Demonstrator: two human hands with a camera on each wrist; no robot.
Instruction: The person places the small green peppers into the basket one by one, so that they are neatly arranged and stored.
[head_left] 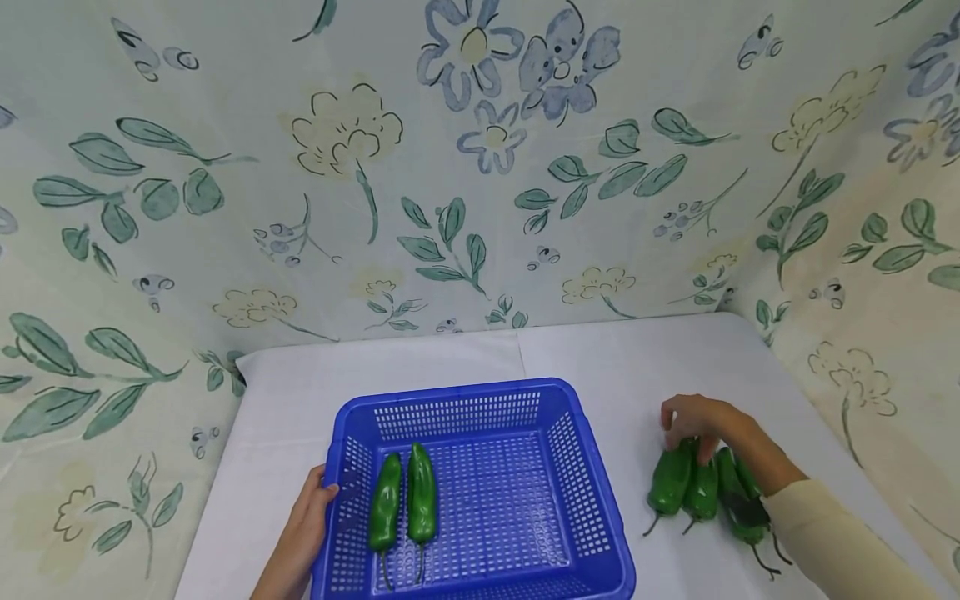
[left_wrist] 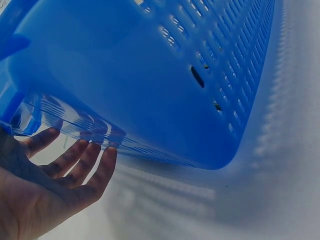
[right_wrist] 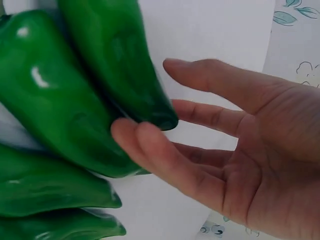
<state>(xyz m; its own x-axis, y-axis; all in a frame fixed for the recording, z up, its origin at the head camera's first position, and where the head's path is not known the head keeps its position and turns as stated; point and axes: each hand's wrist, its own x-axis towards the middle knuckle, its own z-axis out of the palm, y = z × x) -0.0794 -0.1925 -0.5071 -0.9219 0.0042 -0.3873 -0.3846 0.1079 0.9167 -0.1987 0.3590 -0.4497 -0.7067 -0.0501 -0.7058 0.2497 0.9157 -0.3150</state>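
My left hand [head_left: 303, 512] grips the left rim of a blue plastic basket [head_left: 457, 390], its thumb at the rim. In the left wrist view the fingertips [left_wrist: 107, 155] touch the basket's outer wall. Inside the basket, at its left, two long green peppers [head_left: 386, 504] lie side by side, stems toward me. My right hand [head_left: 705, 421] hovers over the far tips of several green peppers [head_left: 670, 482] on the table at right. In the right wrist view its thumb stands apart from the fingers around one pepper's tip [right_wrist: 160, 112], with a finger touching the neighbouring pepper [right_wrist: 65, 105].
A white cloth covers the table [head_left: 600, 358]. Behind it and at both sides hangs floral fabric [head_left: 465, 250]. The basket stands at the front middle, left of the loose peppers, with bare cloth between them.
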